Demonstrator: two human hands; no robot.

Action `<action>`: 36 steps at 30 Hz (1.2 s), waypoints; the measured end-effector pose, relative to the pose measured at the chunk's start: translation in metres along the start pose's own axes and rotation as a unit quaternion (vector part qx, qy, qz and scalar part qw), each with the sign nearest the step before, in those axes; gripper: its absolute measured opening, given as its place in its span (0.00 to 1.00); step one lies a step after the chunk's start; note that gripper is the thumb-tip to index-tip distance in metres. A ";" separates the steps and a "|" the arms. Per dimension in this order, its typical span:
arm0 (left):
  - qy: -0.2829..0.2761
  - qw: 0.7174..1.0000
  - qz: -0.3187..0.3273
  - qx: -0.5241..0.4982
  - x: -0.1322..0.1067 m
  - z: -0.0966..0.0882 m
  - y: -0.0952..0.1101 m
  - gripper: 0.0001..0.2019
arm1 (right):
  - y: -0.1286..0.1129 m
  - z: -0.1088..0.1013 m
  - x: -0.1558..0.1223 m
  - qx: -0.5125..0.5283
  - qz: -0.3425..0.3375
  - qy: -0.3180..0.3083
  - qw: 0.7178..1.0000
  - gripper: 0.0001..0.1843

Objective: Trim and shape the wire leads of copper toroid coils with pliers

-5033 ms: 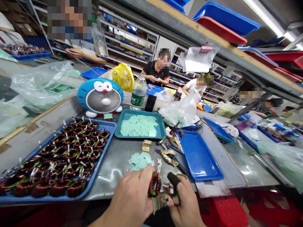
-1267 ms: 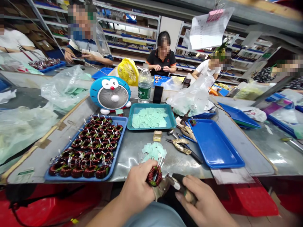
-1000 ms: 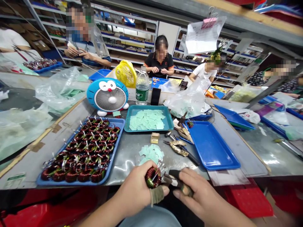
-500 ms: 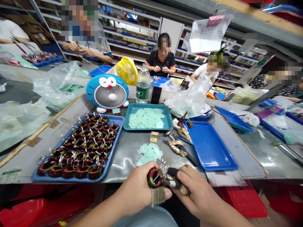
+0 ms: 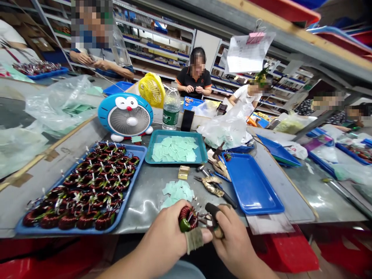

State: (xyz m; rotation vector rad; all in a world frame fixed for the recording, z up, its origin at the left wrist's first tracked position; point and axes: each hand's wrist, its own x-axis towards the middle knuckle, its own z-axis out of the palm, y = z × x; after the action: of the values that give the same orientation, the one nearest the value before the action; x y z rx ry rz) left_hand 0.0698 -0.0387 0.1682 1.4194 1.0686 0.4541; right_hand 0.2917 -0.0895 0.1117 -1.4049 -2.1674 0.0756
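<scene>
In the head view, my left hand (image 5: 167, 234) is closed around a copper-wound toroidal coil (image 5: 186, 217) with a green patch and several pale-tipped leads pointing up and right. A drab cloth wrap (image 5: 194, 239) covers part of its thumb. My right hand (image 5: 234, 236) grips a pair of pliers (image 5: 212, 210) by dark and tan handles. The jaws are beside the coil's leads; whether they close on one I cannot tell. Just beyond my hands lies a loose heap of pale green paper pieces (image 5: 178, 192).
At left, a blue tray (image 5: 120, 217) holds rows of coils. A teal tray (image 5: 148, 155) carries more green pieces. Other pliers (image 5: 213, 186) lie near a blue tray (image 5: 255, 186) with one coil in its corner. A fan (image 5: 125, 116) and water bottle (image 5: 171, 110) stand behind; co-workers sit beyond.
The camera view has shifted, moving most of the bench slightly left and down in the picture. Both hands keep their holds on the coil and pliers; the pliers' jaws sit slightly higher beside the leads.
</scene>
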 end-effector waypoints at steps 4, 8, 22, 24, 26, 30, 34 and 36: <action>0.025 0.999 0.001 0.037 0.000 0.000 0.003 0.18 | 0.003 -0.008 -0.004 0.031 0.020 -0.026 0.999 0.15; 0.018 0.999 -0.005 0.037 0.000 0.002 0.005 0.19 | 0.007 -0.015 -0.001 0.048 0.007 -0.043 0.998 0.12; -0.011 1.000 -0.007 0.016 -0.005 0.001 0.007 0.18 | 0.010 -0.025 0.002 0.048 -0.026 -0.091 0.994 0.07; -0.016 1.000 -0.003 0.008 -0.004 0.001 0.007 0.18 | 0.010 -0.026 0.002 0.044 -0.029 -0.088 0.995 0.06; -0.019 1.000 0.001 0.009 -0.004 0.002 0.004 0.18 | 0.010 -0.026 0.002 0.038 -0.035 -0.079 0.996 0.07; -0.013 0.999 0.028 -0.009 -0.001 0.010 -0.004 0.17 | 0.010 -0.021 0.001 0.009 -0.034 -0.043 0.998 0.10; 0.006 0.999 0.025 -0.019 0.001 0.012 -0.002 0.17 | 0.009 -0.007 -0.002 -0.015 -0.019 0.024 0.999 0.11; 0.005 1.000 0.009 0.006 0.000 0.010 0.002 0.18 | 0.010 -0.001 -0.005 -0.011 -0.017 0.044 0.999 0.14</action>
State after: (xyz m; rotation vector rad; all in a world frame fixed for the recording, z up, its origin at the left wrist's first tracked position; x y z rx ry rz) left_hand 0.0784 -0.0439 0.1688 1.4392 1.0689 0.4687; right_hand 0.3020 -0.0896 0.1068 -1.3563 -2.1257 -0.0214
